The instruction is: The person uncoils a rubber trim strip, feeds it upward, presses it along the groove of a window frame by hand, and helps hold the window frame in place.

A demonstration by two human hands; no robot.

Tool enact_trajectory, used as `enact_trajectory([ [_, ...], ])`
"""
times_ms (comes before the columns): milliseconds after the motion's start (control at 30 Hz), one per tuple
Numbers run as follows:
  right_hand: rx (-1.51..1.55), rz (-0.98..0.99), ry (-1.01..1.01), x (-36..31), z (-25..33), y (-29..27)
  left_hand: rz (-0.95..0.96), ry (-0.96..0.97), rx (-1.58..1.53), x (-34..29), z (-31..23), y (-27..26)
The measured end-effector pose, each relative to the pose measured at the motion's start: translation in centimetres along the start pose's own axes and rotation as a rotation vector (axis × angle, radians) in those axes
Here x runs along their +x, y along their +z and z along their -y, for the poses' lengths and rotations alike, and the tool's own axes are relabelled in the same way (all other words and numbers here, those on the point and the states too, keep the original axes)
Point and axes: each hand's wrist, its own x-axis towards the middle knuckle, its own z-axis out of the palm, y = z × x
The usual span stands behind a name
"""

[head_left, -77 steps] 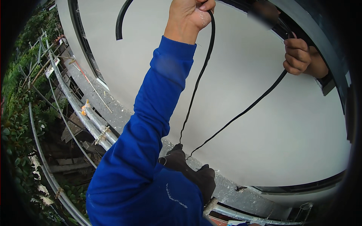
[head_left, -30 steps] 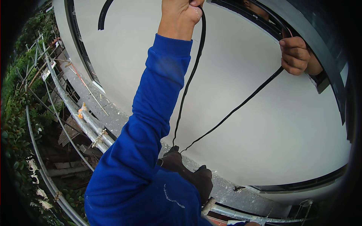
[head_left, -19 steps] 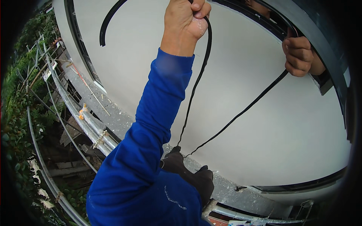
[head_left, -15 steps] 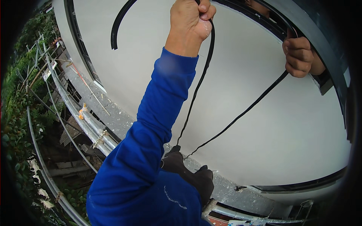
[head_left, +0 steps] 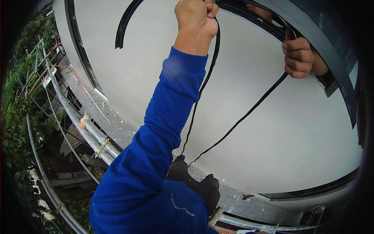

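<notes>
My left hand (head_left: 194, 17), in a blue sleeve, is raised at the top, closed round a long black rubber strip (head_left: 214, 58). One free end of black strip (head_left: 124, 33) curves down to the left of the hand. From my hand the strip drops to near my dark shoes (head_left: 179, 158). It then rises to the right, into another person's closed hand (head_left: 298, 57), whose bare forearm comes out past the window frame. The upper part of my grip is cut off by the picture edge. My right hand does not show.
A pale wall (head_left: 249, 156) faces me, with a dark window frame (head_left: 331, 84) and glass at upper right. Below runs a speckled grey ledge (head_left: 237, 197). Metal scaffold poles (head_left: 89, 134) stand at left, with green plants (head_left: 15, 156) beyond.
The other person's hand has shifted slightly left with its part of the strip. My left hand keeps its grip and has hardly moved; the view has shifted a little.
</notes>
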Motion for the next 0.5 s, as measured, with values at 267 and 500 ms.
enact_trajectory([
  [267, -0.006, -0.059, 0.023, -0.3, -0.3, 0.4, 0.02, -0.042, 0.064, -2.0, -0.6, 0.2],
  [500, -0.025, -0.241, 0.025, -2.0, -0.4, -0.5, -0.022, -0.023, -0.021, -4.2, 1.1, -1.6],
])
